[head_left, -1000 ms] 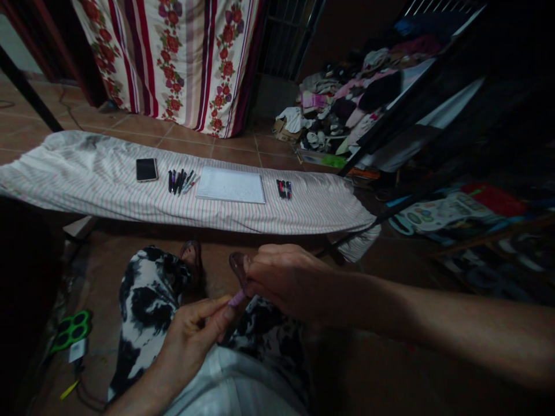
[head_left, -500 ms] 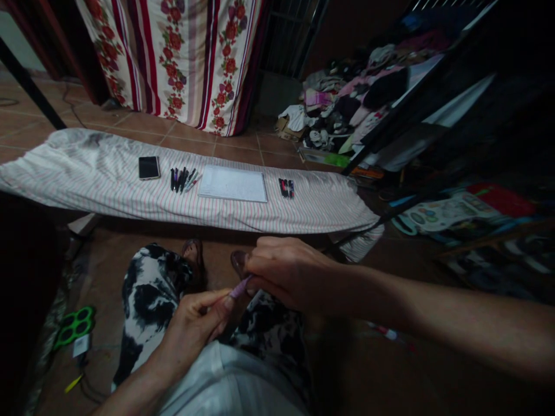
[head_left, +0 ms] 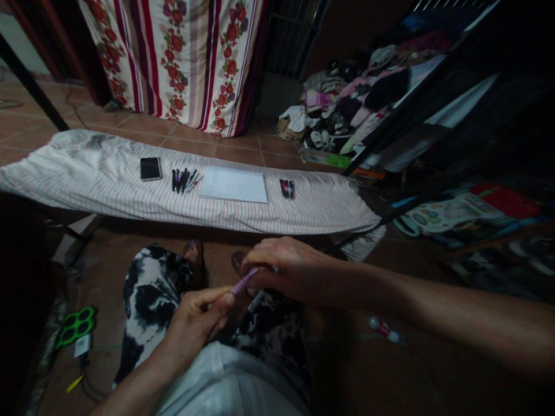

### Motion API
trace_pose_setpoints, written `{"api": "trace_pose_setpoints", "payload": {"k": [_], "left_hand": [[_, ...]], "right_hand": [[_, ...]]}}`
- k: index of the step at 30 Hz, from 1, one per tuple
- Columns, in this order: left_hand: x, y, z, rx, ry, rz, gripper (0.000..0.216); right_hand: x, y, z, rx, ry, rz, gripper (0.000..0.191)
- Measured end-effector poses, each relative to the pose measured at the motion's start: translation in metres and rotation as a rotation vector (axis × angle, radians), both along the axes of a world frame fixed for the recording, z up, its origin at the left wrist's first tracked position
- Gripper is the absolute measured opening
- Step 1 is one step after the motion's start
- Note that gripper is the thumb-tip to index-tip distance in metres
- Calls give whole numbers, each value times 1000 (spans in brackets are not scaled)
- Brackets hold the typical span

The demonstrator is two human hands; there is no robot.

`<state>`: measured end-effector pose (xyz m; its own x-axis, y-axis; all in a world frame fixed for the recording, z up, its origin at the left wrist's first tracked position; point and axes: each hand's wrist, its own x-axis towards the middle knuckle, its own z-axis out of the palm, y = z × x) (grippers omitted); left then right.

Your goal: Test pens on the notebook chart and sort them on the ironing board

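Over my lap, my left hand (head_left: 202, 318) pinches the lower end of a slim purple strip (head_left: 243, 281) between thumb and fingertips. The strip slants up to the right and looks ridged or twisted; its exact kind I cannot make out. At its upper end, the curled fingers and thumb of my right hand (head_left: 288, 268) close around it. Beyond my hands stands a low bench with a striped cloth (head_left: 173, 208). Lying on it are a phone (head_left: 150, 169), a bunch of pens (head_left: 182, 180), a spiral notebook (head_left: 234, 185) and several more pens (head_left: 287, 189).
On the floor at left lies a green four-ring object (head_left: 77, 326) with a cable. A bottle-like item (head_left: 384, 329) lies on the tiles at right. Dark slanted poles (head_left: 32, 81) rise at the bench's ends. A clothes heap (head_left: 347, 98) and a floral curtain (head_left: 176, 63) stand behind.
The fingers of my right hand have loosened and shifted slightly, baring more of the purple strip's upper end. My left hand keeps its pinch almost in place.
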<state>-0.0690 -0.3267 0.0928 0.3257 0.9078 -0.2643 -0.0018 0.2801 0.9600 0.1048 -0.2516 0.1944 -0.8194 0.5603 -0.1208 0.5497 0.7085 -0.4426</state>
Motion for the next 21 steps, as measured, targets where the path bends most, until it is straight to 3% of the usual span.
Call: {"api": "trace_pose_setpoints", "payload": {"k": [2, 5, 11, 16, 21], "left_hand": [[1, -1, -1, -18, -27, -4, 45], [2, -2, -2, -12, 29, 32, 43], [1, 1, -1, 222, 152, 168, 34], [0, 2, -4, -27, 33, 106, 44], [-1, -2, -6, -27, -45, 65, 44]], "right_hand": [[0, -1, 0, 85, -28, 51, 17], [-2, -5, -8, 185, -115, -3, 23], [-1, -7, -26, 167, -165, -135, 40], [0, -1, -19, 87, -10, -51, 28], [2, -1, -17, 156, 101, 35, 26]]}}
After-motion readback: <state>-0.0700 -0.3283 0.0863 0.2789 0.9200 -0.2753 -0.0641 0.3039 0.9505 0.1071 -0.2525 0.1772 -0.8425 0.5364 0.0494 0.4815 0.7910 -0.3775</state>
